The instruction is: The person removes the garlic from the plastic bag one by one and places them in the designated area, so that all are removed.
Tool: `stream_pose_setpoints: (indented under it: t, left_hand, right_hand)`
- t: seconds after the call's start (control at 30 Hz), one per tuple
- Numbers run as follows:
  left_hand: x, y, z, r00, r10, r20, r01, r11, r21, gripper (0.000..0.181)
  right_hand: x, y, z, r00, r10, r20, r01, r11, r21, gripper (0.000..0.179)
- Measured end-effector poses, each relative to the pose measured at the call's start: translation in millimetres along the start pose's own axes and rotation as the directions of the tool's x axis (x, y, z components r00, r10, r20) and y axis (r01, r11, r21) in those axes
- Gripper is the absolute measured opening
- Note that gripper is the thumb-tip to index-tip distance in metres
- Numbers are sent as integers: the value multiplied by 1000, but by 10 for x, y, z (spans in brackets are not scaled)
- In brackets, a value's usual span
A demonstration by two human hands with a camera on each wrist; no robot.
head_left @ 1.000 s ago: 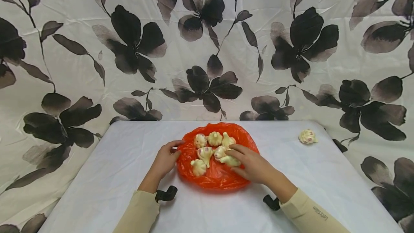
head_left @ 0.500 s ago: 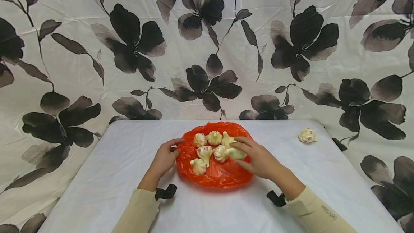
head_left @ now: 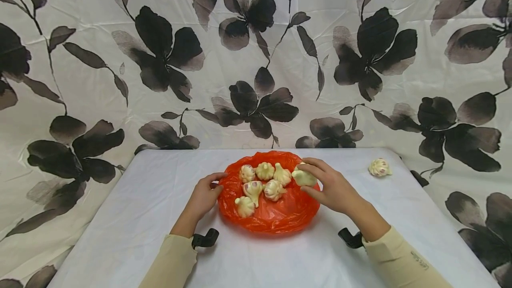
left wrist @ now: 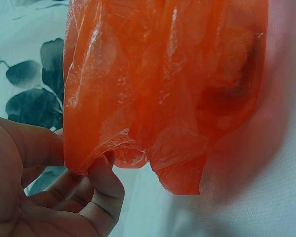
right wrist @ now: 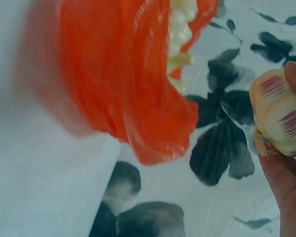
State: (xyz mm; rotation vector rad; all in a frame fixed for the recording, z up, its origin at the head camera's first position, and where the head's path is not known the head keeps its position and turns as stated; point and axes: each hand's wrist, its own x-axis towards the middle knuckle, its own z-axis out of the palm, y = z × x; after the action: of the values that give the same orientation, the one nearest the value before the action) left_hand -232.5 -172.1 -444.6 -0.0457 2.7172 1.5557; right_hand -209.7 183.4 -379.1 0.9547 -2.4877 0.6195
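Note:
An orange-red plastic bag [head_left: 280, 217] lies with its mouth rolled wide on the white table, and several garlic bulbs [head_left: 252, 189] sit in it. At its left side, my left hand [head_left: 203, 199] pinches the rim; the left wrist view shows the thin plastic [left wrist: 133, 89] between thumb and fingers. My right hand [head_left: 332, 186] grips one garlic bulb [head_left: 304, 178] above the bag's right edge. Purple streaks and a tuft of roots mark this bulb [right wrist: 278, 113] in the right wrist view, where it is apart from the bag [right wrist: 128, 84].
A single garlic bulb [head_left: 380, 167] lies near the far right corner of the white-covered table [head_left: 160, 190]. Behind the table hangs a floral cloth [head_left: 312, 12]. Black wrist mounts [head_left: 206, 238] stick out below both hands.
My right hand has lifted a garlic bulb out from among the others and carried it right and upward to the bag's right edge. The left hand stays at the rim.

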Motion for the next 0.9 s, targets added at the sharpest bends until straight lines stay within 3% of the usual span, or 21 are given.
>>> stream_pose_setpoints:
  t: [0.43,0.67,0.9]
  left_hand:
    - [7,9,-25,1000,-11,0,11,1000,3,37]
    - [7,9,-61,1000,10,-1,-10,1000,-6,37]
    - [7,4,-72,1000,-8,2,8,1000,-2,37]
  right_hand:
    - [-65,291,-151,989,110,-99,-107,993,40,56]
    - [-137,474,-179,977,164,-138,-164,986,13,55]
    - [-231,687,-158,958,236,-165,-241,970,-8,52]
